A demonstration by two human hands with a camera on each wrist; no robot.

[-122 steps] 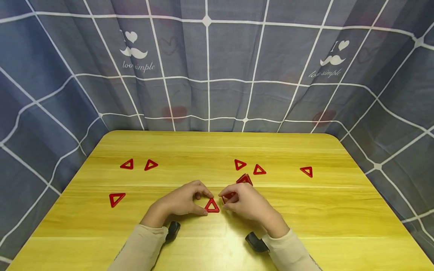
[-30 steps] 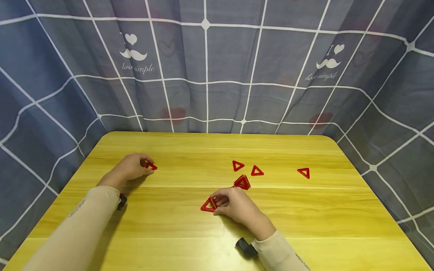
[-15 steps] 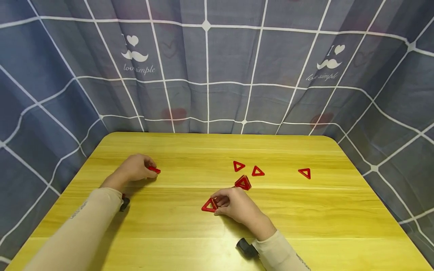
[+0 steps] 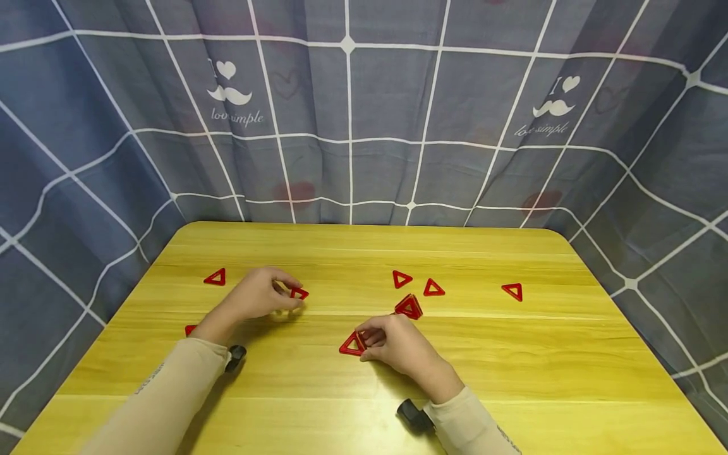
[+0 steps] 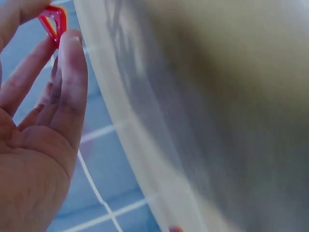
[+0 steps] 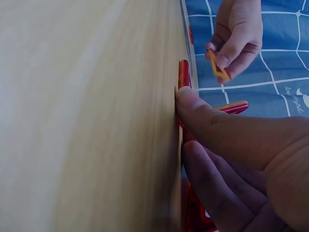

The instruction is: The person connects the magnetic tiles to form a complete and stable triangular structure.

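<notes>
Between the thumb and fingertips of my left hand [image 4: 258, 296] is a red triangular magnetic tile [image 4: 299, 293]. That tile [image 5: 60, 21] has an open centre and is lifted off the table in the left wrist view. My right hand [image 4: 401, 346] rests at mid-table, thumb and fingers pinching red triangle tiles. One of these, a flat tile [image 4: 349, 345], lies on the table at its fingertips. Another tile [image 6: 235, 107] stands up from it in the right wrist view, partly hidden by the right thumb [image 6: 212, 118].
A small stack of red triangles [image 4: 408, 306] lies just beyond the right hand. Loose triangles lie behind it, one [image 4: 401, 279] beside another [image 4: 434, 287], and one farther right [image 4: 514, 291]. At left are another triangle [image 4: 216, 277] and one [image 4: 190, 329] partly covered by the left forearm.
My left hand left the middle tile, picked up a triangle at the back left and has carried it rightward. The right hand brought its tile left to the flat one and has stayed there.
</notes>
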